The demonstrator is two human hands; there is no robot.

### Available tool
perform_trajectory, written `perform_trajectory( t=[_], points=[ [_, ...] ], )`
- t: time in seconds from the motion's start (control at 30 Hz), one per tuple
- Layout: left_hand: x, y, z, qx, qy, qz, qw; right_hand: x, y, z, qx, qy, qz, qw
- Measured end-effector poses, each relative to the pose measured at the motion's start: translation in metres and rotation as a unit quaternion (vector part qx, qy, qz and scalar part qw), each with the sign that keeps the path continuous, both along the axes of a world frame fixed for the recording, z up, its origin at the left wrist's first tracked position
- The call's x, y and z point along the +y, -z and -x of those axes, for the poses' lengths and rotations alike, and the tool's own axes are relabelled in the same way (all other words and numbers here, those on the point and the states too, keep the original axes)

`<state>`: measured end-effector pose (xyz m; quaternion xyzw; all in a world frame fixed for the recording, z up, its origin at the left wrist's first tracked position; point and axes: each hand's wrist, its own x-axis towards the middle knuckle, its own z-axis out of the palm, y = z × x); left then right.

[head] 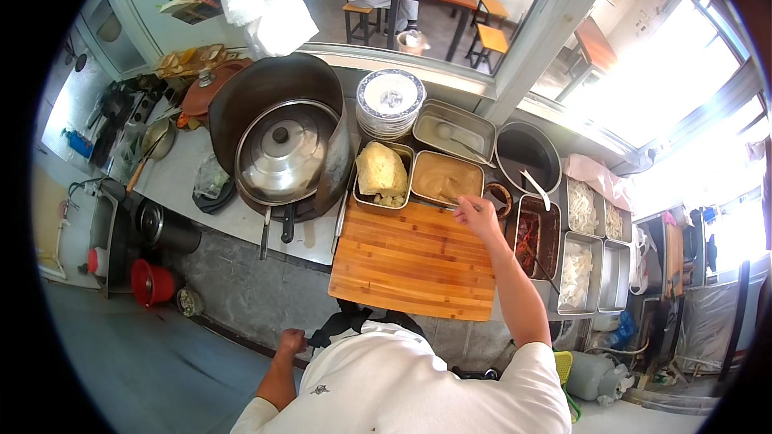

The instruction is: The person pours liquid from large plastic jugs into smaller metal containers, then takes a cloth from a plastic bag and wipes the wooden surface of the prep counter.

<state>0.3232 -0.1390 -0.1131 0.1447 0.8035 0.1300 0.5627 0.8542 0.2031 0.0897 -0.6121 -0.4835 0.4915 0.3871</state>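
My right hand (476,214) grips the handle of a metal utensil, likely a spoon, whose end dips into thick tan sauce in a rectangular steel pan (447,176). The sauce has swirl marks. Low by my left side, my left hand (292,340) is curled into a fist beside black cloth at my waist. A wooden cutting board (413,259) lies in front of me. Left of the sauce, a pale yellow block of food (381,169) rises from another steel pan, with crumbs below it. A small brown-stained bowl (499,200) sits just right of my right hand.
A lidded pan (288,150) stands inside a tall metal surround. Behind the pans are stacked plates (391,96) and a steel pan with a spoon (453,126). To the right are a dark pot (528,157), red chili sauce (529,241) and white strips (576,274). Someone sits beyond the window.
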Motion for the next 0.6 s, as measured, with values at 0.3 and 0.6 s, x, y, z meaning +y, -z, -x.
perform_trajectory(
  t=[0.3, 0.6],
  points=[
    [-0.001, -0.002, 0.000, 0.002, -0.022, 0.008, 1.000, -0.005, -0.005, 0.028, -0.384, -0.121, -0.260, 0.878],
    [-0.015, 0.004, 0.003, -0.001, -0.016, 0.005, 1.000, -0.004, -0.020, 0.004, -0.510, -0.140, -0.143, 0.837]
  ],
)
